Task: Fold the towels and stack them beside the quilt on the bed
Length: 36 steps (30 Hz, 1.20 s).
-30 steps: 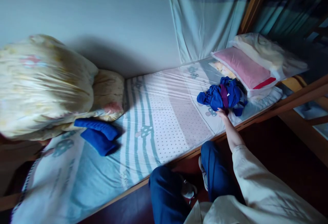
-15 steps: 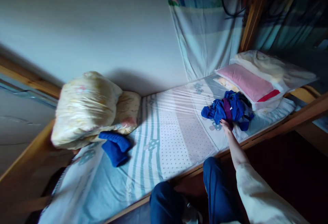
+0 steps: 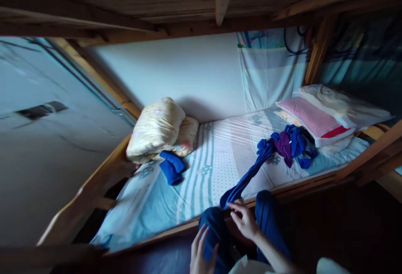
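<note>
Across the right half of the bed (image 3: 221, 177), a long blue garment (image 3: 251, 175) lies stretched slantwise, its narrow end at the middle of the near edge. Fingertips of the right hand (image 3: 230, 209) meet that end, index finger and thumb bent towards it; whether they are clamped on the cloth cannot be told. Its straight, narrow lie suggests tension between this hand and the far end, which runs into a crumpled bundle (image 3: 297, 142) nearer the right end. Next to the garment's upper end, a purple cloth (image 3: 284, 150) overlaps the bundle, probably weighing little on it. Left hand (image 3: 203, 249): fingers apart, holding nothing visible, in front of the near edge above one knee (image 3: 212, 219), perhaps held low to stay beside its partner. Behind the bundle, a pink pillow (image 3: 309, 117) and pale bedding (image 3: 336, 102) rest at the right end, the usual place for a sleeper's head. Towards the left end, a thick quilt (image 3: 158, 125) is heaped, presumably kept off the middle; just in front of it lies a folded blue cloth (image 3: 171, 169), its fold keeping it compact.
</note>
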Each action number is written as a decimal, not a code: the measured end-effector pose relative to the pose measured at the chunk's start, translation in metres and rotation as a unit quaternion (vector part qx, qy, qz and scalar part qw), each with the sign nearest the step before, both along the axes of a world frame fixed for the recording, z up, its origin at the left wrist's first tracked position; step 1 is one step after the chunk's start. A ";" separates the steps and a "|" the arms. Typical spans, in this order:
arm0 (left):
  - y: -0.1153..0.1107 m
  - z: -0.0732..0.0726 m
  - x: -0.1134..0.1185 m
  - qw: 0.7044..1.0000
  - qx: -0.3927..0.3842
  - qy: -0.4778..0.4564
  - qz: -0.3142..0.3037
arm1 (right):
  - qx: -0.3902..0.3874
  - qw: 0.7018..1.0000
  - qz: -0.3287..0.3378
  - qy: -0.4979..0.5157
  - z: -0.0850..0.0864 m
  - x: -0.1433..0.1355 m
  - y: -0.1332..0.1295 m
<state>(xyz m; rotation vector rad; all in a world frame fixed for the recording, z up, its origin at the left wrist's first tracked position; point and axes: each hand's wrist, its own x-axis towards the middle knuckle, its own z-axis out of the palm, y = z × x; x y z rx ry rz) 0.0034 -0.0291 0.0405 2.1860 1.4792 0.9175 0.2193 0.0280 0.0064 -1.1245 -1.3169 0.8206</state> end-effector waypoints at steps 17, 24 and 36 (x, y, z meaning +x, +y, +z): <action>0.015 0.056 0.031 0.992 0.048 -0.073 -0.095 | 0.057 0.991 -0.077 -0.095 0.073 -0.008 -0.061; 0.015 0.090 0.040 0.977 0.180 -0.092 -0.075 | 0.046 0.991 -0.011 -0.123 0.080 0.012 -0.050; 0.027 0.109 -0.014 0.993 0.109 0.013 -0.039 | 0.006 0.984 -0.063 -0.169 0.115 0.040 -0.082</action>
